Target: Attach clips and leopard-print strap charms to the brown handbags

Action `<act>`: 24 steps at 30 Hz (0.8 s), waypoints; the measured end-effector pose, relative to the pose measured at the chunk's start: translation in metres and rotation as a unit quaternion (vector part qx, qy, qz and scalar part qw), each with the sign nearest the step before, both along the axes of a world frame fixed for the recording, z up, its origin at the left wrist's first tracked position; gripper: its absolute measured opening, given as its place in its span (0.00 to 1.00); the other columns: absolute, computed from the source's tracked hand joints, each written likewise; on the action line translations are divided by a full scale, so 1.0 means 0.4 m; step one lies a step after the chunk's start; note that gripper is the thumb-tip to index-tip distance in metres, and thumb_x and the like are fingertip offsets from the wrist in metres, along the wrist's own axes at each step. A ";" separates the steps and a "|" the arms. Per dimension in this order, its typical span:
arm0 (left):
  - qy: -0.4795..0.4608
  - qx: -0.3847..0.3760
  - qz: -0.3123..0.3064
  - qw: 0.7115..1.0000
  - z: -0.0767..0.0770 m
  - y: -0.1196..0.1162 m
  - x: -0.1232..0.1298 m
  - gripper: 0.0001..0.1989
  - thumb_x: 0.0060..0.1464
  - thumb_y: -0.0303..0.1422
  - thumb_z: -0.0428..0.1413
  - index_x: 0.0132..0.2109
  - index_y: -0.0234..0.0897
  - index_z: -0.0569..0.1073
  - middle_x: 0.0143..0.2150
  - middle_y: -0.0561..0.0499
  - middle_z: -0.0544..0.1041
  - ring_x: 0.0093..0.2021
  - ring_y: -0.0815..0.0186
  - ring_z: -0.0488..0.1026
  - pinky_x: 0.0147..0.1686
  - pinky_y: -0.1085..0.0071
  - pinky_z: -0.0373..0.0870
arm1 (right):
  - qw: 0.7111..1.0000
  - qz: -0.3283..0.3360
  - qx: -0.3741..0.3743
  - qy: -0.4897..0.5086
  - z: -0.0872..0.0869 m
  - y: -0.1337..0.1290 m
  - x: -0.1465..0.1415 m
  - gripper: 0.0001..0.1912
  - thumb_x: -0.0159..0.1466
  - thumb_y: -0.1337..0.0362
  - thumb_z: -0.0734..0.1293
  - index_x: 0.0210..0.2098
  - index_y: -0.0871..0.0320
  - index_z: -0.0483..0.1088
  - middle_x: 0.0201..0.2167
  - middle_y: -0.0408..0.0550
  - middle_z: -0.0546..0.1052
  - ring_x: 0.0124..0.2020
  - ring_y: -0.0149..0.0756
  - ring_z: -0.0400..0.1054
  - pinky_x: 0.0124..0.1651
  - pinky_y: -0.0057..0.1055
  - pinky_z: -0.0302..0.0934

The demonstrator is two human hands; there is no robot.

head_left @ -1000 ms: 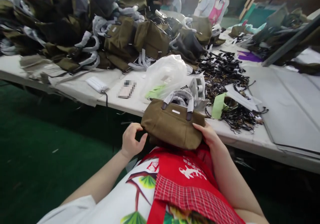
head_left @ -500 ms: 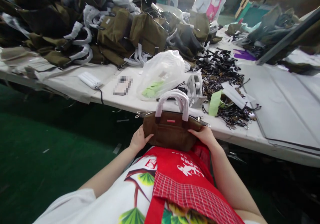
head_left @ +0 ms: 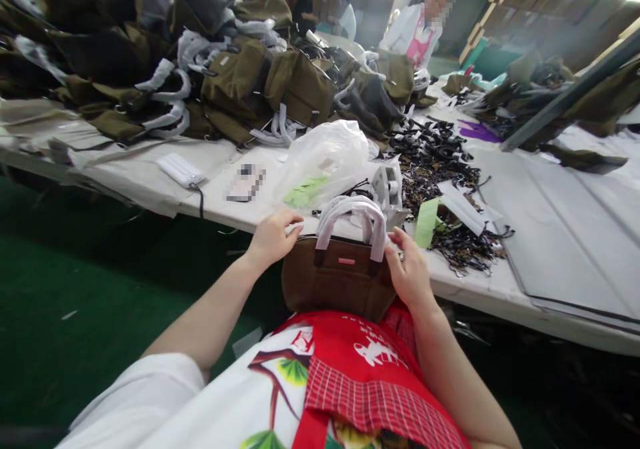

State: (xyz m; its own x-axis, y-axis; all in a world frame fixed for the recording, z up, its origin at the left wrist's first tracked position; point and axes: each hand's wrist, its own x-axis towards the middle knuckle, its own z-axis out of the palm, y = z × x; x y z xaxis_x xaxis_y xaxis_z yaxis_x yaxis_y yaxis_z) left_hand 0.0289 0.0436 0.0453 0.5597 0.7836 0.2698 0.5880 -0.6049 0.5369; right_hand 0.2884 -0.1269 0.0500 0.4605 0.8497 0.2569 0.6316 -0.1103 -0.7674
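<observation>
A small brown handbag (head_left: 340,285) stands upright between my hands, against the red apron (head_left: 345,342). Its two handles (head_left: 353,209) are wrapped in white film, and a small pink label (head_left: 347,261) sits on its front. My left hand (head_left: 273,237) is closed at the bag's upper left corner, fingertips pinched together by the zip end. At the upper right corner, my right hand (head_left: 411,269) grips with bent fingers and thumb. The metal rings at both corners are hidden by my hands.
A white table (head_left: 220,212) lies ahead, bearing a clear plastic bag (head_left: 330,155), a phone (head_left: 245,183), a white tape dispenser (head_left: 387,185) and a heap of dark straps (head_left: 435,162). Many olive bags (head_left: 300,85) are piled behind. A co-worker (head_left: 413,35) stands across the table.
Both hands have moved from the bag's lower sides up to its top corners and closed there. The camera view has tilted up slightly, showing more of the room behind.
</observation>
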 end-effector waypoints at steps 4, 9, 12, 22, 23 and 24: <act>0.132 -0.145 -0.173 0.965 0.028 0.063 0.064 0.11 0.53 0.34 0.55 0.43 0.39 0.77 0.38 0.50 0.81 0.36 0.62 0.76 0.37 0.71 0.67 | 0.964 0.039 0.000 0.262 -0.023 0.021 -0.019 0.41 0.64 0.32 0.46 0.46 0.57 0.74 0.41 0.53 0.79 0.41 0.43 0.73 0.48 0.38 0.66; 0.177 -0.225 -0.198 0.937 0.030 0.083 0.080 0.11 0.51 0.38 0.57 0.37 0.36 0.76 0.32 0.51 0.79 0.31 0.65 0.73 0.31 0.73 0.63 | 0.904 0.202 -0.248 0.282 0.017 -0.003 0.002 0.36 0.62 0.33 0.56 0.17 0.57 0.70 0.15 0.47 0.72 0.20 0.35 0.66 0.28 0.31 0.61; 0.176 -0.260 -0.225 0.922 0.044 0.071 0.075 0.14 0.50 0.41 0.58 0.38 0.36 0.76 0.32 0.52 0.79 0.30 0.65 0.72 0.30 0.73 0.62 | 0.933 0.214 -0.281 0.066 0.058 0.009 -0.004 0.23 0.59 0.44 0.68 0.20 0.56 0.73 0.18 0.46 0.74 0.20 0.35 0.66 0.28 0.32 0.60; 0.193 -0.293 -0.240 0.905 0.014 0.051 0.056 0.10 0.43 0.38 0.63 0.33 0.38 0.80 0.26 0.53 0.78 0.30 0.63 0.73 0.33 0.73 0.66 | 0.906 0.376 -0.172 -0.091 0.059 0.070 -0.160 0.21 0.65 0.63 0.64 0.57 0.56 0.71 0.53 0.54 0.77 0.53 0.46 0.70 0.59 0.43 0.60; 0.187 -0.291 -0.229 0.910 0.004 0.054 0.056 0.09 0.44 0.37 0.63 0.33 0.38 0.80 0.27 0.53 0.78 0.31 0.62 0.74 0.34 0.72 0.67 | 0.896 0.398 -0.177 -0.082 0.058 0.067 -0.175 0.21 0.66 0.65 0.61 0.57 0.55 0.71 0.53 0.53 0.77 0.52 0.44 0.71 0.59 0.41 0.60; 0.175 -0.294 -0.218 0.914 -0.006 0.058 0.056 0.08 0.44 0.36 0.62 0.33 0.38 0.80 0.28 0.52 0.79 0.32 0.62 0.75 0.35 0.72 0.68 | 0.884 0.426 -0.180 -0.073 0.057 0.063 -0.188 0.22 0.65 0.68 0.60 0.57 0.55 0.71 0.53 0.51 0.77 0.52 0.43 0.71 0.59 0.40 0.60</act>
State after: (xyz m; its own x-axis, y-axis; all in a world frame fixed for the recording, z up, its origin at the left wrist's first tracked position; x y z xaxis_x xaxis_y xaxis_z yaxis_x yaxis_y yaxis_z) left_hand 0.0511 0.0668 0.0429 0.8250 0.4173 -0.3811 0.5575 -0.4909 0.6695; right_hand 0.2134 -0.1017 0.0729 -0.4021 0.9105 -0.0960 0.6917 0.2334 -0.6834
